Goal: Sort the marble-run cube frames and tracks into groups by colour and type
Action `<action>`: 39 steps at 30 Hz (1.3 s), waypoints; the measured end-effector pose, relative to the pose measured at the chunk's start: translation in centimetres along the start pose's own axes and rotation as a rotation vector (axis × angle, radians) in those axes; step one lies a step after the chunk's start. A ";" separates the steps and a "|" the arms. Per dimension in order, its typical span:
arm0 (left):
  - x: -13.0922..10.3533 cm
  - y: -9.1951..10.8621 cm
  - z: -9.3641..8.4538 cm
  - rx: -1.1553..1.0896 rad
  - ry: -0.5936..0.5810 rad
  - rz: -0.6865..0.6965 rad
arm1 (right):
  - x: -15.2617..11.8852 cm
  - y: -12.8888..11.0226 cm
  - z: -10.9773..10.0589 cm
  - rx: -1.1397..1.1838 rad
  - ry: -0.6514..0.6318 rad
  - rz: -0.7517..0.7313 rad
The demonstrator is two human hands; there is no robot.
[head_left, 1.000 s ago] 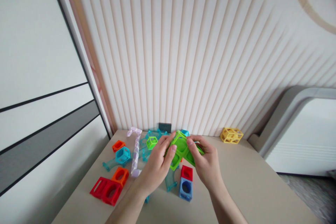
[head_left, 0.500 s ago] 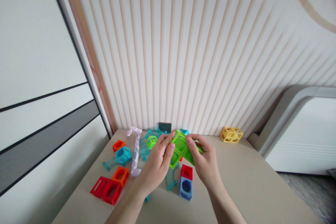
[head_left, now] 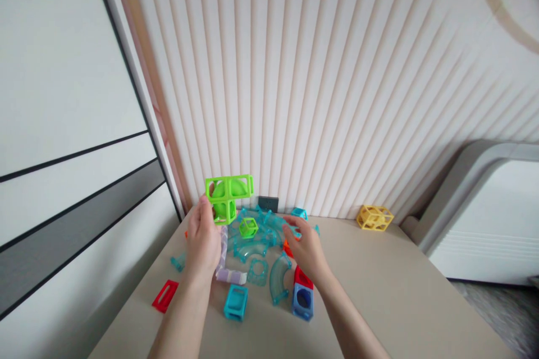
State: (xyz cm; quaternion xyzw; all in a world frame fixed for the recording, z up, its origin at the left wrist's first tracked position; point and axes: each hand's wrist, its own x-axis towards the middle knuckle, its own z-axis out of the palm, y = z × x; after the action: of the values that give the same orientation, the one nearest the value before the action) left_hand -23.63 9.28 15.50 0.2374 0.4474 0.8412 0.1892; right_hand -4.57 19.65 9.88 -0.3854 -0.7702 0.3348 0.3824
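My left hand (head_left: 204, 238) is closed on a bright green block piece (head_left: 228, 193) made of joined open-framed cubes, raised above the left part of the table. My right hand (head_left: 304, 240) has its fingers spread over the clear teal track pieces (head_left: 264, 227), near an orange block (head_left: 288, 248); whether a fingertip touches a piece is unclear. Between the hands lies a small green cube (head_left: 248, 228). Below my right hand stand a red block (head_left: 301, 277) and a blue block (head_left: 302, 302), side by side.
A teal block (head_left: 236, 302) and a curved teal track (head_left: 278, 279) lie at the front of the table (head_left: 379, 291). A purple patterned piece (head_left: 231, 276) is beside them, and a red piece (head_left: 165, 295) at left. Yellow blocks (head_left: 374, 217) stand by the wall at right.
My left hand has carried the green piece up and left, and it has turned. My right hand has let go of it and moved slightly left, over the teal tracks.
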 end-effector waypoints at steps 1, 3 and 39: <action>0.1 0.3 0.0 -0.029 0.010 -0.005 | 0.3 0.3 1.2 -0.057 -0.036 -0.020; 0.3 0.8 0.1 -0.093 0.020 -0.003 | 1.1 0.4 3.6 -0.177 -0.150 -0.065; -1.1 1.1 1.1 -0.160 -0.123 -0.114 | 4.5 3.3 9.1 0.002 -0.111 0.357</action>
State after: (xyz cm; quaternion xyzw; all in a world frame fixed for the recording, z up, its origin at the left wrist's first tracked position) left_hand -22.25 8.84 16.72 0.2469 0.3792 0.8459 0.2823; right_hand -13.04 23.00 4.28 -0.4965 -0.7091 0.4190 0.2741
